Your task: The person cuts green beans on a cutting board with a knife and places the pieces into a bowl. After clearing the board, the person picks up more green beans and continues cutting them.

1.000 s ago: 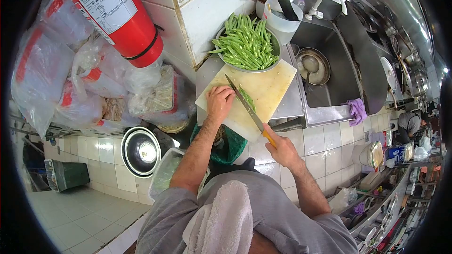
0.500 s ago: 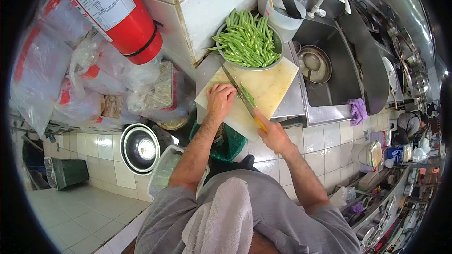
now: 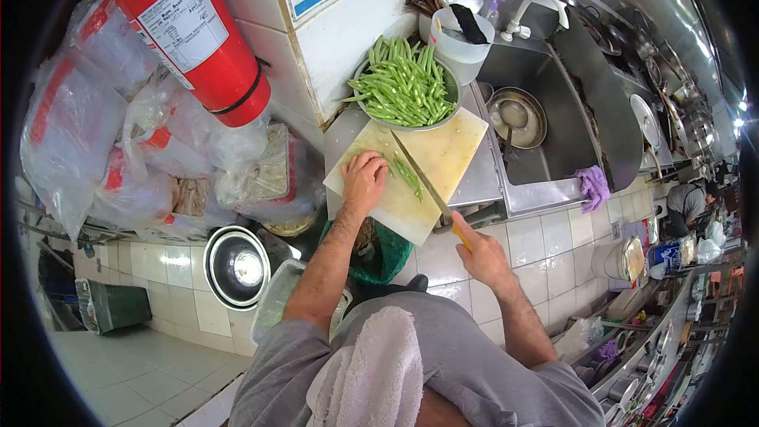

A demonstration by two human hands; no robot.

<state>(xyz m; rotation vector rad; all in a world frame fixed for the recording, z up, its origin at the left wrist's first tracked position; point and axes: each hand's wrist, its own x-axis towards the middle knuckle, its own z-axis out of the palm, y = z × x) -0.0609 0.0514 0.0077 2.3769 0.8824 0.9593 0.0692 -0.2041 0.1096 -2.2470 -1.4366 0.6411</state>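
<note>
My right hand grips the yellow-orange handle of a long kitchen knife. The blade lies slantwise over a pale cutting board, its tip pointing toward a round metal bowl heaped with cut green beans. On the board's left side, my left hand has its fingers curled and pressed together; what is under them is hidden. Between that hand and the blade lie a few green bean pieces, apart from the knife.
A steel sink holding a pan is on the right, a purple cloth over its edge. A white tub stands behind the bowl. Below the board hangs a green bag. A fire extinguisher and bagged containers are at left.
The knife has moved right, away from my left hand, uncovering the bean pieces. My left hand has shifted slightly down and left. The camera view has tilted a little.
</note>
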